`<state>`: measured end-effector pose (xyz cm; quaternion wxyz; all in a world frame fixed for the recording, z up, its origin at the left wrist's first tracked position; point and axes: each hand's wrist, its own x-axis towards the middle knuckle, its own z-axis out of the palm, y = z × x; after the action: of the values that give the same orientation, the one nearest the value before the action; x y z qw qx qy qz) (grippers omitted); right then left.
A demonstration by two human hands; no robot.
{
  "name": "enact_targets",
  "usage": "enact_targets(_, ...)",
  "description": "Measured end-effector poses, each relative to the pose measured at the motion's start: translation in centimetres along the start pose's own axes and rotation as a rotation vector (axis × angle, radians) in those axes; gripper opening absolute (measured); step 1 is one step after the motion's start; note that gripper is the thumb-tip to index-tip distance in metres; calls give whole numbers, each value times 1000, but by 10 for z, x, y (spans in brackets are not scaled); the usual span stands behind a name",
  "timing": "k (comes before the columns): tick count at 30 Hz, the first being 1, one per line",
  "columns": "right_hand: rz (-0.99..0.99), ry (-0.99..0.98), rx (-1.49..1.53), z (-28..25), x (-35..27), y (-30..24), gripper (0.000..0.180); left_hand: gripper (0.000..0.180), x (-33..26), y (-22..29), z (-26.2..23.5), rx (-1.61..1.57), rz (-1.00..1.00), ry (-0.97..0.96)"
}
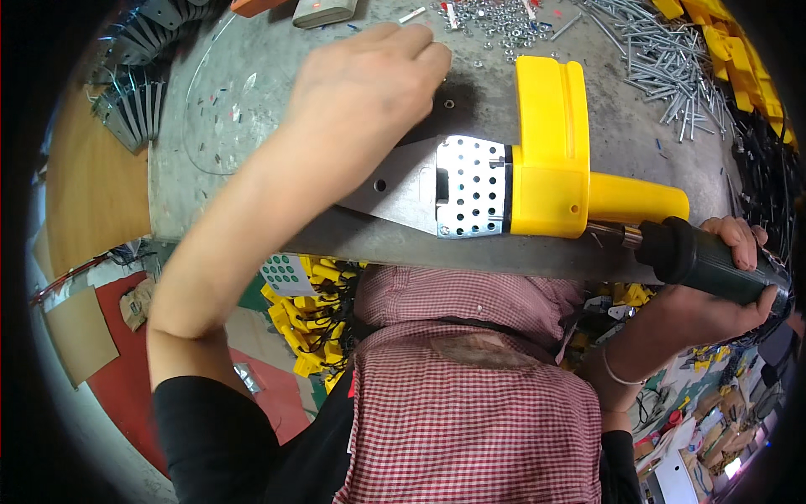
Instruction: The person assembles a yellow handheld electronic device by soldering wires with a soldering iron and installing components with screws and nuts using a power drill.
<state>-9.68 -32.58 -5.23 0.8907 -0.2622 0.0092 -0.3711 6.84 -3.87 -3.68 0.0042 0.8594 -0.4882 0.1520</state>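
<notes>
On the far left from where I'm standing, fanned stacks of metal plates [130, 109] sit by the edge of the grey metal table [222, 105]. Below the table's edge, a heap of yellow plastic parts [306, 328] with black cords shows beside the person's red-and-white checked apron [470, 412]. The left hand [369, 80] is over the table, its fingers curled down; the fingertips are hidden, so I cannot tell whether that grip is pinching anything. Its forearm crosses the narrow end of a tapered metal plate [399, 185] with a hole in it. The plate joins a perforated metal guard [474, 186], and that joins the yellow tool housing [550, 143] with its stubby handle [642, 197], all lying near the table's near edge. Behind, small nuts [504, 27] lie scattered. Right of the housing, a dark green power screwdriver [714, 267] points leftward at its lower side; whether the bit touches, I can't tell. The right hand [722, 316] has its grip wrapped round the screwdriver's body. Past the housing, at the back, lies a pile of long screws [672, 80], with more yellow casings [735, 55] at the far right.
</notes>
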Motion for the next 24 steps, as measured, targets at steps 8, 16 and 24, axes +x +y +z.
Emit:
enact_targets(8,17,-4,-19,-4,0,-3,44,20,-46,90,-7,-798,-414,239)
enact_targets(16,11,61,107,3,1,5,38,18,-50,87,-3,-885,-386,229)
enact_targets(24,65,38,202,3,1,6,37,17,-46,84,-13,-814,-367,147)
